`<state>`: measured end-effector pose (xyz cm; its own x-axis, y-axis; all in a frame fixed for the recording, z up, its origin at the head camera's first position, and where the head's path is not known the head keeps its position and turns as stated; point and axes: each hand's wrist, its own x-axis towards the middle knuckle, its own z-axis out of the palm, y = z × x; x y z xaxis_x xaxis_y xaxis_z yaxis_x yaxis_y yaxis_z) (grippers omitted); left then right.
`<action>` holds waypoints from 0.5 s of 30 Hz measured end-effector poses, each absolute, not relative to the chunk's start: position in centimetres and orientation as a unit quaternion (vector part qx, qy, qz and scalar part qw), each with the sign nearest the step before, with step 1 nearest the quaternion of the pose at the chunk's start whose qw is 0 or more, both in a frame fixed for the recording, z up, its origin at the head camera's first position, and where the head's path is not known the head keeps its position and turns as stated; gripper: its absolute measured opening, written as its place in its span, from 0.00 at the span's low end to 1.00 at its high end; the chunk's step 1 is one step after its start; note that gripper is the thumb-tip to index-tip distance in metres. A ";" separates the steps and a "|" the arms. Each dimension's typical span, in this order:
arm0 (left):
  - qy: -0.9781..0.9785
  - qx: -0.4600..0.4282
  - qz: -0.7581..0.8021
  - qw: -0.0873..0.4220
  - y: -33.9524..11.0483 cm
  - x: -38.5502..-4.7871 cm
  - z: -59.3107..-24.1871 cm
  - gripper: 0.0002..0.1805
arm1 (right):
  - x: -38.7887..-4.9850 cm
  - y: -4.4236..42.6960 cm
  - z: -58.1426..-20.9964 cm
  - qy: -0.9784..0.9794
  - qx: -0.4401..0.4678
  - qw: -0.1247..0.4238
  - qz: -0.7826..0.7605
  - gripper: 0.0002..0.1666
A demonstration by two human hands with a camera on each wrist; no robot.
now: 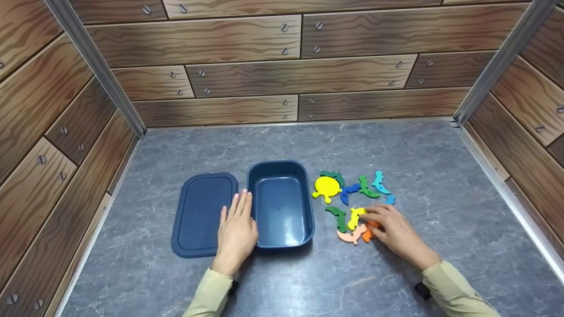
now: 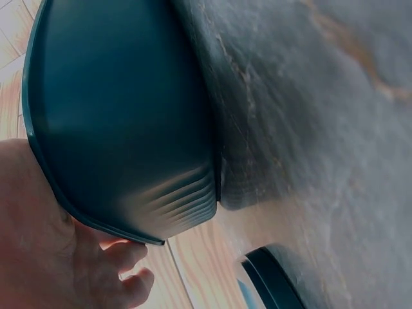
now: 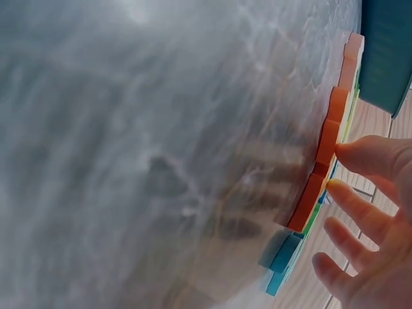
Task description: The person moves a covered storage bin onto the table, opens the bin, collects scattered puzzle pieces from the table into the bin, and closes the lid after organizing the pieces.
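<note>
The left hand (image 1: 237, 233), fingers straight, is resting against the container (image 1: 282, 198), risking its sliding under pressure. The right hand (image 1: 396, 231), fingers parted and seemingly gripping nothing, is hanging over the orange piece (image 3: 325, 151) on the surface (image 1: 352, 281), where crowding is risking dragging the small yellow piece (image 1: 355, 218) just beyond.

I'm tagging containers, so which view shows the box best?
The head view: it shows the box almost whole, from above, inside included. The left wrist view has only part of its outside; the right wrist view, one cut-off piece.

Soft glare brightens the tabletop (image 1: 291, 281); wrist views look blurred.
</note>
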<state>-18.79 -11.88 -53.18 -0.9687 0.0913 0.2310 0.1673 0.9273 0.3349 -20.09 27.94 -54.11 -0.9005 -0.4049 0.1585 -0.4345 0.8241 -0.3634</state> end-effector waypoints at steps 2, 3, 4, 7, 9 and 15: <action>-0.976 -0.065 -0.179 0.105 -11.9 -18.8 -53.2 0.33 | -20.1 27.8 -54.1 -0.955 0.216 0.029 0.201 0.21; -0.976 -0.065 -0.178 0.104 -11.9 -18.8 -53.2 0.33 | -20.1 27.8 -54.1 -0.956 0.214 0.026 0.201 0.21; -0.976 -0.065 -0.178 0.104 -11.9 -18.8 -53.2 0.33 | -20.1 27.8 -54.1 -0.956 0.213 0.025 0.201 0.21; -0.977 -0.064 -0.176 0.103 -11.9 -18.8 -53.1 0.33 | -20.0 27.8 -54.1 -0.956 0.209 0.024 0.203 0.20; -0.977 -0.063 -0.177 0.102 -11.9 -18.8 -53.1 0.33 | -19.9 27.8 -54.1 -0.957 0.206 0.023 0.202 0.20; -0.978 -0.061 -0.177 0.096 -11.9 -18.8 -53.1 0.33 | -19.6 28.0 -54.1 -0.959 0.202 0.014 0.196 0.20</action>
<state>-18.79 -11.87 -53.09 -0.9741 0.0858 0.2093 0.1538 0.9296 0.3348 -19.62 27.97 -54.11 -0.9177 -0.3827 0.1067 -0.3939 0.8416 -0.3694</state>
